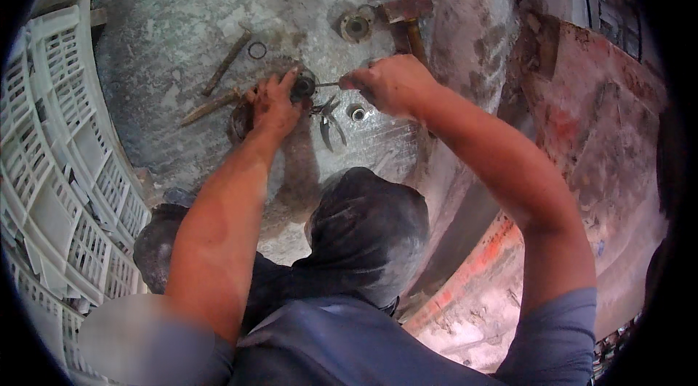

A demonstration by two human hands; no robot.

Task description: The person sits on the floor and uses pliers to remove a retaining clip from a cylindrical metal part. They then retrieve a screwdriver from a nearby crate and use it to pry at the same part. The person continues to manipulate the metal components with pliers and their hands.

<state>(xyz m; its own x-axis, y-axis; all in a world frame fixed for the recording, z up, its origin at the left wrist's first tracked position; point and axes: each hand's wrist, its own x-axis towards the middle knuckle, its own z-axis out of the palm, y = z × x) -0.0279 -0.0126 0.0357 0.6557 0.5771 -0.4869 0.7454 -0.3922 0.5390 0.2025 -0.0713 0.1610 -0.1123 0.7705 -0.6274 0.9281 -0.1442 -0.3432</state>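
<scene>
The left hand (275, 104) presses its fingers closed around a small dark round part (303, 86), holding it down against the grey concrete floor (182, 15). The right hand (389, 83) makes a tight fist-like grip on a thin metal tool (328, 84), whose tip points left and meets the round part; how the tool ends inside the fist is hidden. Just below the two hands a pair of dark pliers (329, 118) lies on the floor with its handles spread, and a small shiny ring-shaped piece (357, 113) sits just beside it to the right. Farther up, a round metal fitting (356, 25) rests near a rusty hammer (405, 17). To the left of the left hand lie two rusty rods (227, 61), and a thin dark ring (257, 50) lies near the upper one. White plastic crates (51, 168) stand stacked along the left edge, and a reddish worn sheet (596, 131) rises on the right.
</scene>
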